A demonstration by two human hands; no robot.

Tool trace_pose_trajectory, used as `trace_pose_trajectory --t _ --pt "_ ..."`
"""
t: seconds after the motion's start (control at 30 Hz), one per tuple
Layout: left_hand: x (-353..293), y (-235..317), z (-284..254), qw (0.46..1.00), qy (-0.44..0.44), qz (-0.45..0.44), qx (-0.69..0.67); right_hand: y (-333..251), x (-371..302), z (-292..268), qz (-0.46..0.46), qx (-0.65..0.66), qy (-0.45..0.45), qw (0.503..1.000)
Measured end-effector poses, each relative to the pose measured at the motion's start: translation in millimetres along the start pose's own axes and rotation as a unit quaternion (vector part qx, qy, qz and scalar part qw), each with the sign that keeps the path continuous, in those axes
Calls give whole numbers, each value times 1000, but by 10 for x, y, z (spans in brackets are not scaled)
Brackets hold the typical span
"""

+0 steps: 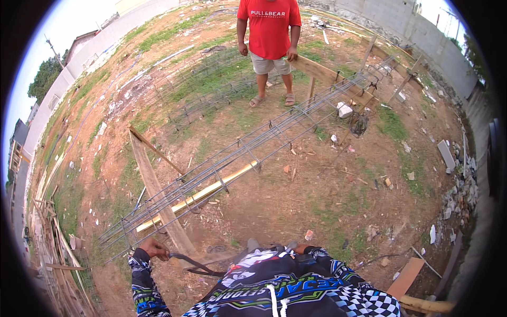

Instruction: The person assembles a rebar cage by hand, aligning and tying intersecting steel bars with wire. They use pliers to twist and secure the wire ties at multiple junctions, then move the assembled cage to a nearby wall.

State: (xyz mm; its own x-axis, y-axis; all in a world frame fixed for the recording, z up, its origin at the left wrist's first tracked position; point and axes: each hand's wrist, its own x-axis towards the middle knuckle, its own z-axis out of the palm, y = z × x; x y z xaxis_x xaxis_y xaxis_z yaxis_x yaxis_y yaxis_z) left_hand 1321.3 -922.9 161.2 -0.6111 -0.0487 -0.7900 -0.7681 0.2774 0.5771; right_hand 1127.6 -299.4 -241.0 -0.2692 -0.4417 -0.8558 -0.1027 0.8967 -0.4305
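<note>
A long steel rebar cage (232, 153) runs diagonally from the lower left to the upper right, raised off the ground on wooden supports. At its near left end is my left hand (153, 248), its fingers curled. What they grip, if anything, does not show clearly. A dark curved strap-like thing (203, 268) stretches from beside those fingers toward my body. My right hand (300, 249) is low in front of my body, mostly hidden by my patterned shirt, its fingers out of sight. Beneath the cage lie a pale yellowish wooden strip (198, 196) and a support plank (153, 182).
Across the cage stands a person in a red shirt (268, 29), one hand by a wooden board (327, 71). Another rebar cage (211, 98) lies behind. A wire coil (358, 124) hangs at the right. Stacked planks (45, 243) lie left; rubble (459, 198) lines the right wall.
</note>
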Motion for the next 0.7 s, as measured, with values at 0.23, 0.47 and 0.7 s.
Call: trace_pose_trajectory --t 0.23,0.47,0.7 --pt "-22 64 46 998 18 -17 53 -528 -655 -295 72 -12 -9 997" --pt "65 -375 -3 999 26 8 -45 -355 -455 -210 -1 -31 59 998" --pt "101 -830 192 973 31 35 -226 -197 -374 -175 15 11 83 996"
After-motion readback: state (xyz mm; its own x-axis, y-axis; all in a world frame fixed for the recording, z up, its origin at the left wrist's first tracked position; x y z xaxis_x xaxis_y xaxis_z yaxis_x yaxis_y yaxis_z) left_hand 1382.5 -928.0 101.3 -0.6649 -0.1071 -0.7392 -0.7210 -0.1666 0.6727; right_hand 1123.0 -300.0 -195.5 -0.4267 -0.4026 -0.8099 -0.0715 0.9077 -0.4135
